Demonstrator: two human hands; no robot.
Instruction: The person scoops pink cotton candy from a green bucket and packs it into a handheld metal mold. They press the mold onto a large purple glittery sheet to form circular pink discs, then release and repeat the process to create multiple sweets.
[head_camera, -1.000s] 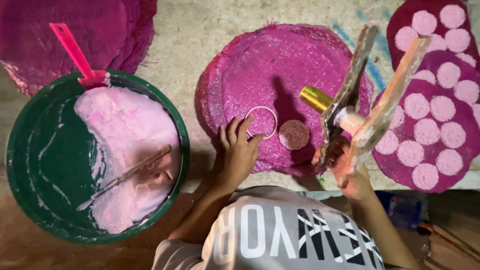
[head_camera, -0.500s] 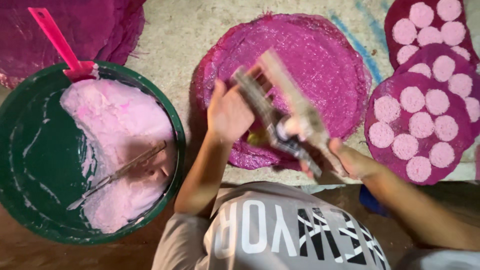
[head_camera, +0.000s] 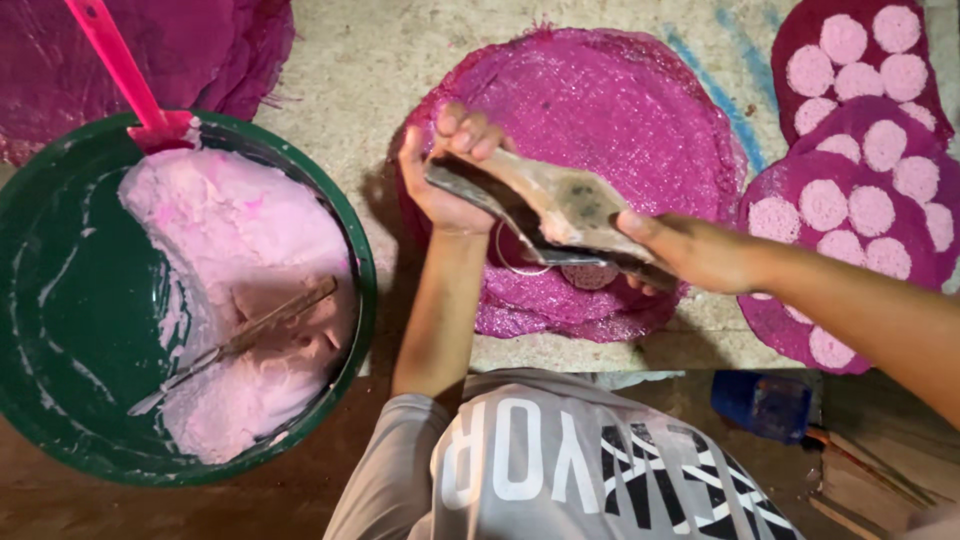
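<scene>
Hands: your left and right both closed on paddle over mat; pressing step, next wants paste.

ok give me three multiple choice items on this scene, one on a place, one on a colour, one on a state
1. Where does the green tub sit?
A. at the left
B. at the far right
C. on the mesh mat

2. What colour is the dough in the tub?
A. white
B. pale pink
C. yellow

3. How is the wooden press held?
A. lying untouched
B. by one hand
C. by both hands

Key: 1 A, the tub fills the left side; 2 B, the mass is pale pink; 3 C, left hand and right hand grip its two ends.
</scene>
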